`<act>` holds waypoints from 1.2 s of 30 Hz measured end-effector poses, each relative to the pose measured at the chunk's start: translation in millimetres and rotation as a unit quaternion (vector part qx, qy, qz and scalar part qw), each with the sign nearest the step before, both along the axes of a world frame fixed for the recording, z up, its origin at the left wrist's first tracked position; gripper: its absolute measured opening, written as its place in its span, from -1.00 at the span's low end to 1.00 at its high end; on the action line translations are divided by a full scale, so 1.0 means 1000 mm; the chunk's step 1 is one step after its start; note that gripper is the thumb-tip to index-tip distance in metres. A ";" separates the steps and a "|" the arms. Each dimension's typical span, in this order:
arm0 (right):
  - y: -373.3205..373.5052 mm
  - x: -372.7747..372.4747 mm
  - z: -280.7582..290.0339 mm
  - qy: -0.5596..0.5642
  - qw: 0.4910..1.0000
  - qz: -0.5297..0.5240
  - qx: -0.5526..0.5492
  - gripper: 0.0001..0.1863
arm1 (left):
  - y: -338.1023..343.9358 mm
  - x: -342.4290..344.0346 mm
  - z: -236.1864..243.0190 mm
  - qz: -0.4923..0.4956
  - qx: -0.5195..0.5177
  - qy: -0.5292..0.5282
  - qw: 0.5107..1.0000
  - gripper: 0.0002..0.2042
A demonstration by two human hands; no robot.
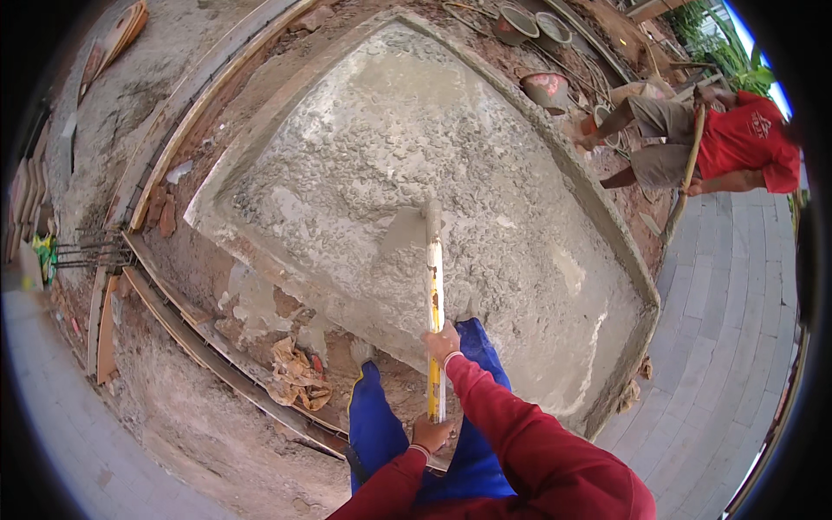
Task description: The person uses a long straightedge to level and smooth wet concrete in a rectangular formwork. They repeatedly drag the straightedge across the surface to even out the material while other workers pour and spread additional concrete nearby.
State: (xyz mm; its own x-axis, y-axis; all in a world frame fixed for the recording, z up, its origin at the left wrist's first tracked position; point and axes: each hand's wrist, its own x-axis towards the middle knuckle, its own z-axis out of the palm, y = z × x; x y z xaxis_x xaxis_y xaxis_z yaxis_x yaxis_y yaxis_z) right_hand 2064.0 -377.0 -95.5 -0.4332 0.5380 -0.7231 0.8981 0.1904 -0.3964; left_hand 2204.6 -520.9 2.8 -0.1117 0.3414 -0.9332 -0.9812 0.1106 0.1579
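Observation:
I hold a hoe by its long handle (435,282), which is pale with worn yellow paint. My right hand (443,343) is wrapped round the middle of the handle. Nearer my body, my left hand (430,432) grips its lower end. The hoe's flat blade (404,232) lies at the far end, partly sunk in wet grey concrete (347,165). This lumpy mix fills a wide, shallow mixing box (626,247) with low, concrete-smeared walls. One of my feet is at the box's near side, by the mix; both legs are in blue trousers.
At the right a person in a red shirt (747,143) holds a wooden pole (693,152). Several buckets (546,89) stand beyond the box. Crumpled brown paper (297,374) lies left of my legs. Curved boards (178,321) and protruding rebar (91,249) are further left; grey paving (728,286) lies right.

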 end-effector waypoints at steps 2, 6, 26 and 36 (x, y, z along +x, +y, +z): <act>0.003 -0.006 0.032 0.042 0.984 -0.147 -0.090 -0.57 | -0.021 -0.012 0.009 -0.152 -0.041 0.124 0.980 -0.72; 0.068 0.034 0.077 0.205 0.859 -0.398 -0.248 -0.60 | -0.018 -0.052 0.039 -0.410 -0.038 0.294 0.863 -0.59; 0.421 0.458 -0.109 0.099 0.391 -0.915 -0.016 -0.83 | 0.509 0.074 -0.089 -0.893 0.108 0.341 0.275 -0.50; 0.364 0.474 -0.142 0.121 0.430 -0.890 -0.094 -0.83 | 0.461 0.096 -0.117 -0.927 0.094 0.270 0.244 -0.61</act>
